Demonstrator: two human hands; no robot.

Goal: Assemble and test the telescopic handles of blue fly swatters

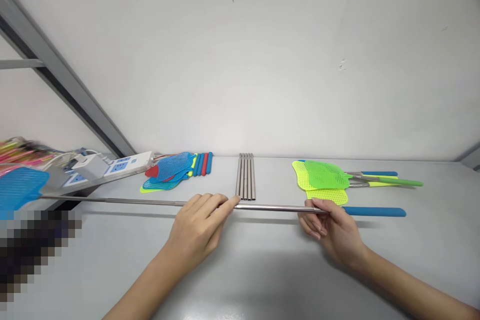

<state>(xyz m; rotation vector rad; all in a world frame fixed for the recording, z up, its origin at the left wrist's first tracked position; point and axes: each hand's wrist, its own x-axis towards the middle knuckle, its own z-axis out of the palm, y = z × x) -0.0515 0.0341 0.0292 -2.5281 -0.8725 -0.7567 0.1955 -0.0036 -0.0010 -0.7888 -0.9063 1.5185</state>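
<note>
1. Fly swatter [277, 207], one, long: steel shaft drawn across the front of the worktop [262, 265], held crosswise in both hands, its shadow on the surface below.
2. Blue swatter head [20, 190], on the far left end of item 1, cut off by the edge of view.
3. Blue handle [375, 211], on the right end of item 1, beyond the right hand.
4. Left hand [200, 222]: closed over the middle of the shaft, fingers on top.
5. Right hand [333, 227]: clamped on the shaft just beside the blue handle, thumb above, fingers curled below; well apart from the left.
6. Steel tubes [246, 176], a row, side by side, just behind the left fingertips.
7. Loose swatter heads [174, 166], blue, red and yellow, overlapping, left of the tubes.
8. Loose handles [202, 164], yellow, blue and red, lined up beside item 7.
9. Finished swatters [328, 175], green and yellow heads uppermost, stacked at right, handles pointing right.
10. Power strip [129, 162], white, with a white adapter [90, 166], at left.
</note>
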